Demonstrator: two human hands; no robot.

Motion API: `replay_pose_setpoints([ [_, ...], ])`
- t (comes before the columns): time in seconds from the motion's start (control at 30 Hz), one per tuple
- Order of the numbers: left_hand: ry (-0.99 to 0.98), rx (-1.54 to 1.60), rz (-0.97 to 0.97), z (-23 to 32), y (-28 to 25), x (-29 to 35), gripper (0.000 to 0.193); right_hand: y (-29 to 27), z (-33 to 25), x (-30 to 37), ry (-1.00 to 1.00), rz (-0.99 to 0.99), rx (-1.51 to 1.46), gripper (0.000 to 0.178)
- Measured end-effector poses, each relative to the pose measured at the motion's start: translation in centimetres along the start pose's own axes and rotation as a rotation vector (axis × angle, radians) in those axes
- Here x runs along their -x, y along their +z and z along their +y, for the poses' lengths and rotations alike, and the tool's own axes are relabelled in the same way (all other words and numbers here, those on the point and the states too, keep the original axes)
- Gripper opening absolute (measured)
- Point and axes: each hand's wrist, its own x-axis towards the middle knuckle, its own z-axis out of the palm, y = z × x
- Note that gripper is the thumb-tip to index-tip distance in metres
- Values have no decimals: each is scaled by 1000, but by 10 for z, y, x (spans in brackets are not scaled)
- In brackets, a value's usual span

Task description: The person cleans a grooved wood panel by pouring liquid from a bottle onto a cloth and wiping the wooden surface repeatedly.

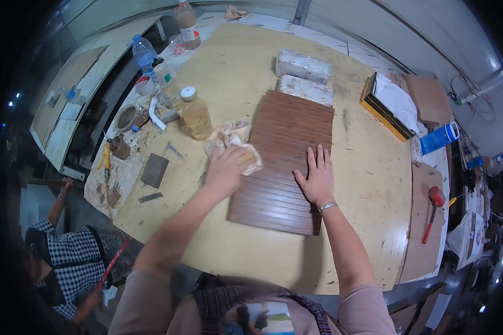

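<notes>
A brown wooden panel (288,134) with narrow grooves running across it lies in front of me, its far end against a white-wrapped block (305,89). My right hand (318,178) rests flat on the panel near its right edge, fingers stretched out. At the panel's left edge my left hand (229,167) is closed on a crumpled, stained cloth (232,135). Just beyond the cloth stands a capped clear bottle (196,114) of yellowish liquid. Left of my left hand lie a dark flat square piece (155,170) and a small metal strip (150,197).
A second wrapped block (303,65) sits at the back. Bottles (144,54), cups and tools crowd the table's left edge. On the right are a box with white paper (394,100), a blue bottle (439,138) and a red mallet (433,206). Another person (67,257) is at lower left.
</notes>
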Motion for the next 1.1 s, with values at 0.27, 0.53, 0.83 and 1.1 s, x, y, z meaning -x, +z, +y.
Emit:
replay_pose_setpoints([
  [0.27, -45, -15, 16, 7, -3, -10, 51, 7, 5, 2, -23, 50, -4, 78],
  [0.53, 43, -55, -10, 42, 2, -33, 47, 9, 5, 1, -29, 48, 27, 79],
  [0.83, 4, 29, 49, 33, 28, -34, 47, 6, -3, -2, -16, 12, -12, 79],
  [1.1, -325, 683, 33, -16, -3, 44, 38, 2, -3, 1, -1, -3, -25, 78],
])
